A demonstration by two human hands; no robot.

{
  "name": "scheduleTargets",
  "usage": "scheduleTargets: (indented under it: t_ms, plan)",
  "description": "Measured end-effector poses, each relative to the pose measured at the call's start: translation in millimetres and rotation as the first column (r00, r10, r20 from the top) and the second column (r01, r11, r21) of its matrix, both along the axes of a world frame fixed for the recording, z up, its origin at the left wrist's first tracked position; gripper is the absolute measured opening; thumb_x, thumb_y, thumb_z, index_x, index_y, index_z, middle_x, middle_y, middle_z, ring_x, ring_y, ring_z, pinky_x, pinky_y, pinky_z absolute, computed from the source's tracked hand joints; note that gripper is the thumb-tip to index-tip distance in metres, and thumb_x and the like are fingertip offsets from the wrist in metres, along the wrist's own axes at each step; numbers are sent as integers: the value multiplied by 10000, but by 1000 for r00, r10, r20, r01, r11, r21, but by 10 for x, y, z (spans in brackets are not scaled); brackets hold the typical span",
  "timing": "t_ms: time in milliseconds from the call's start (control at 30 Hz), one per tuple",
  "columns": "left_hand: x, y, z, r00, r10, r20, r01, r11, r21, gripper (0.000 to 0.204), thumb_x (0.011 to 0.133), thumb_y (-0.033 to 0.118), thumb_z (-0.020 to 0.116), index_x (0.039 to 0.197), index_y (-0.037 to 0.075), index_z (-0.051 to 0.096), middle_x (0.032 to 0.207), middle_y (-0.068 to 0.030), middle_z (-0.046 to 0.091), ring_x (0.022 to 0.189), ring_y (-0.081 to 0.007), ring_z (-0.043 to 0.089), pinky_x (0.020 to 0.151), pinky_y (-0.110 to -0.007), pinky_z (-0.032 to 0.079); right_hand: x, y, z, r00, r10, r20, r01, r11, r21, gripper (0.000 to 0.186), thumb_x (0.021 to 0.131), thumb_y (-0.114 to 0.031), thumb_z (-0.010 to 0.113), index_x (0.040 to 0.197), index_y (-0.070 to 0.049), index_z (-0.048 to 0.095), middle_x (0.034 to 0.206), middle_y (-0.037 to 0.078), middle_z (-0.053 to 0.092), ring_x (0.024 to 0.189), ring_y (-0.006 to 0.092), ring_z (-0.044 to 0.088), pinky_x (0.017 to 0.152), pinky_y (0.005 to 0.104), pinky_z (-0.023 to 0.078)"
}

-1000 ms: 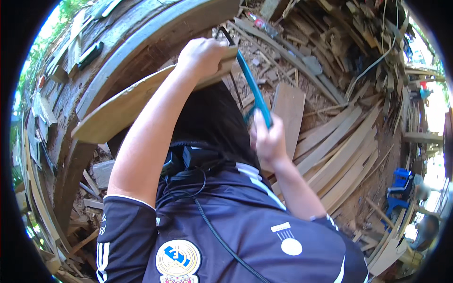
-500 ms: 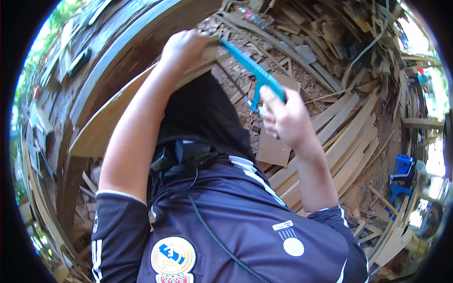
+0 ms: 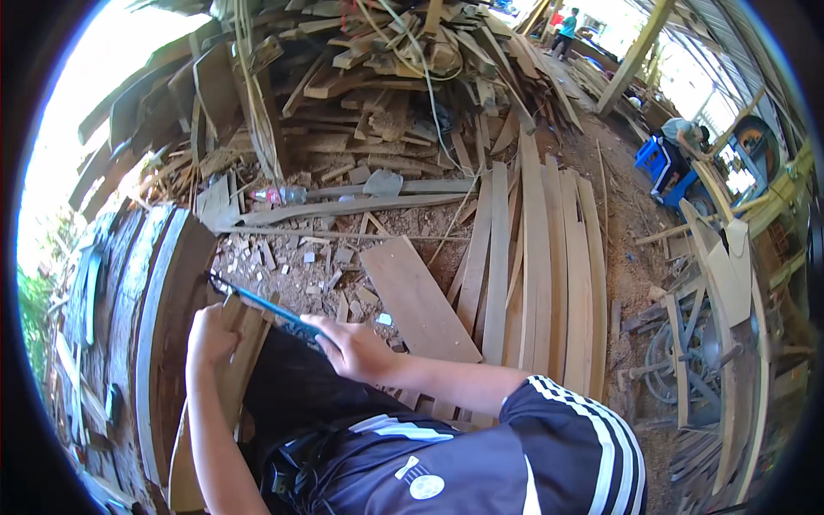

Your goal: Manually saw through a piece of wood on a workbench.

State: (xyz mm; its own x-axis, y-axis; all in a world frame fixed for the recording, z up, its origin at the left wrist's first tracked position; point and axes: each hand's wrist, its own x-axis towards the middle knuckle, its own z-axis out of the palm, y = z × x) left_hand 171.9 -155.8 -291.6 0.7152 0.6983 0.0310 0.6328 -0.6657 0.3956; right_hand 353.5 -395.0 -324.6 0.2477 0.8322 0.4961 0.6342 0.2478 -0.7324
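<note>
The right hand's (image 3: pixel 360 350) fingers are closed around the near end of a teal-framed saw (image 3: pixel 268 306), the thumb lying along its top. The left hand's (image 3: pixel 212 337) fingers are curled over the far end of a wooden board (image 3: pixel 245 354), gripping it; the board slopes back toward the person, passing beneath the left forearm. The saw reaches from the right hand toward the far left, across the board's end just beside the left hand; whether its blade touches the wood cannot be told. Under the saw and to the right of the board are the person's black trousers (image 3: pixel 287 378). Left of the left hand runs a thick timber (image 3: pixel 161 352) with a pale edge. Beyond the hands, small wood offcuts (image 3: pixel 292 257) litter the ground, with a wide flat plank (image 3: pixel 421 300) lying to their right and a row of long planks (image 3: pixel 536 275) farther right. At the far side, a clear bottle (image 3: pixel 283 196) lies before a large heap of scrap wood (image 3: pixel 378 103). Far right, another person (image 3: pixel 682 136) bends forward beside a blue chair (image 3: pixel 650 156).
</note>
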Motion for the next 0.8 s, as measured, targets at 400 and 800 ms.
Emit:
scheduleTargets:
  t_ms: [400,800]
  plan:
    - [245,-411,353,995,-60,-84,59,998,-7,427,642,215,862,950,-22,685,899,-248,709,877,-409,697,782,-473,542,-202,-408,175,993,-24,-119,10,992,-125,515,961,-28,563,1455,-12,417,892,260,688,749,409,694,619,476,546]
    - [308,-893,158,977,-64,-202,113,964,241,318,780,229,756,1002,59,605,837,-236,684,834,-439,676,737,-532,536,-111,-89,-325,988,-40,-146,31,997,-67,569,954,-67,555,1496,-46,384,1056,315,671,899,482,664,746,519,550]
